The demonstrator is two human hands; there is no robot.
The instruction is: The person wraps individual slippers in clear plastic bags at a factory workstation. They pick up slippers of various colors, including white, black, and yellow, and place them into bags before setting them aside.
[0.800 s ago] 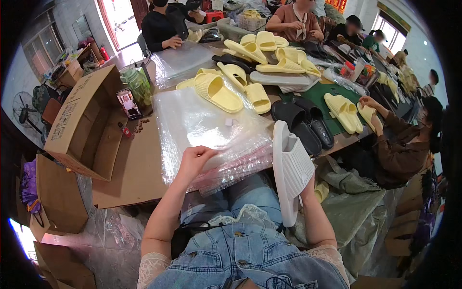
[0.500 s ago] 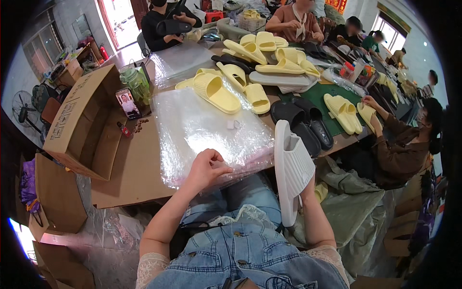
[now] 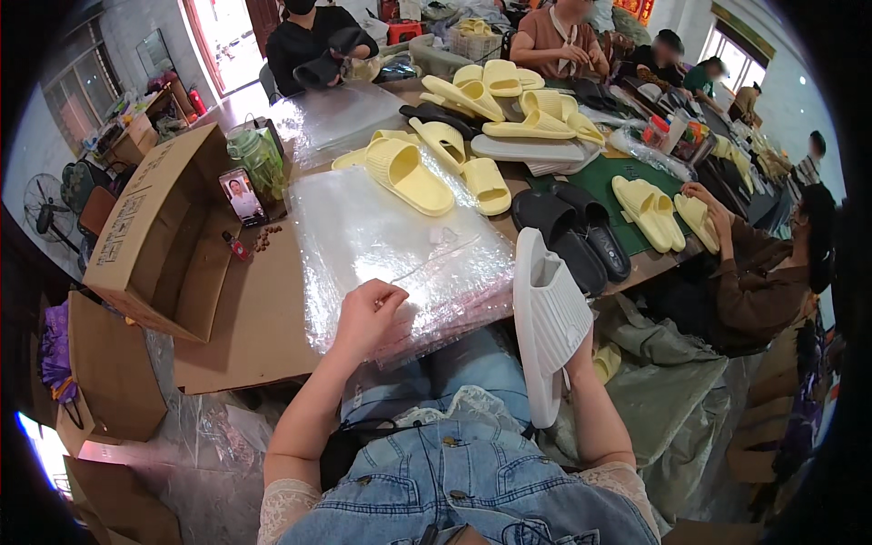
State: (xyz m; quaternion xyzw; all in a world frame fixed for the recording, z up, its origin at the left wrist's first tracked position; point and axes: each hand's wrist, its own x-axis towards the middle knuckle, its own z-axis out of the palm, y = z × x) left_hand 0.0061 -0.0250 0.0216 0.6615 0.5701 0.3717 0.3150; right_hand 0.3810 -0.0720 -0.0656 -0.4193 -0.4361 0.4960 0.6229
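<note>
A stack of clear plastic bags (image 3: 345,227) lies on the table in front of me. My left hand (image 3: 371,313) is over its near part, fingers closed in a pinch on the film of the top bag, where a raised fold runs toward the upper right. At the stack's right edge a white slipper (image 3: 556,318) with a ribbed strap is held upright, toe up. My right hand (image 3: 579,356) grips it from behind; most of those fingers are hidden by the slipper. A yellow slipper (image 3: 420,186) rests on the far part of the bags.
Left stand an open cardboard box (image 3: 154,245), a phone (image 3: 242,196) and a green-tinted jar (image 3: 254,159). Black slippers (image 3: 568,232) and a yellow pair (image 3: 649,213) lie to the right, with more yellow ones piled beyond. Co-workers sit around the table, one (image 3: 772,282) at right handling a yellow slipper.
My left hand has moved slightly left, its thumb and fingers drawn together, and a fold has risen in the top bag. The white slipper has shifted slightly left in my right hand.
</note>
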